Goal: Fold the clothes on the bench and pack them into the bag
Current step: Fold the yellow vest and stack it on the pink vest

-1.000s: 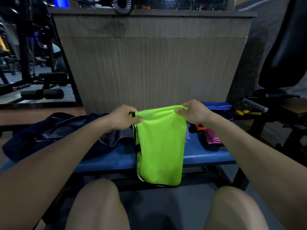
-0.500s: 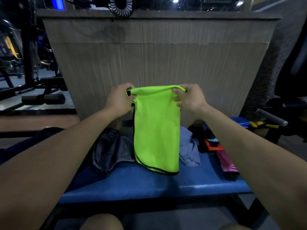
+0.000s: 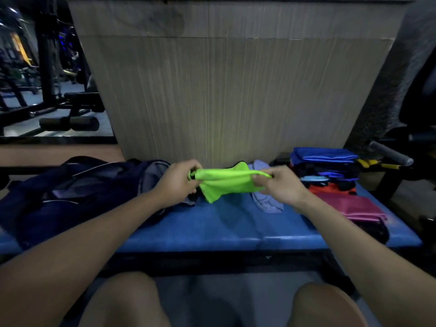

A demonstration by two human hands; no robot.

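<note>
A blue padded bench [image 3: 212, 227] runs across the view, and everything else sits relative to it. Behind the bench stands a tall wood-grain panel [image 3: 236, 95]; beyond the bench's left end, dark gym machines [image 3: 47, 90] stand on a pale floor. On the left part of the bench lies a dark navy bag [image 3: 77, 185], its mouth facing the middle. On the right part sits a stack of folded clothes [image 3: 328, 171] with a blue piece on top, and in front of that a folded pink garment [image 3: 354, 206]. A crumpled grey-blue garment [image 3: 266, 201] lies on the bench just right of centre.

Just above the middle of the bench, a neon green garment [image 3: 224, 185] is stretched between both hands. The left hand [image 3: 177, 182] has its fingers curled round the garment's left end; the right hand [image 3: 280, 182] pinches the right end between thumb and bent fingers. The fabric sags from the fingers toward the bench; whether it touches the pad cannot be told.
</note>
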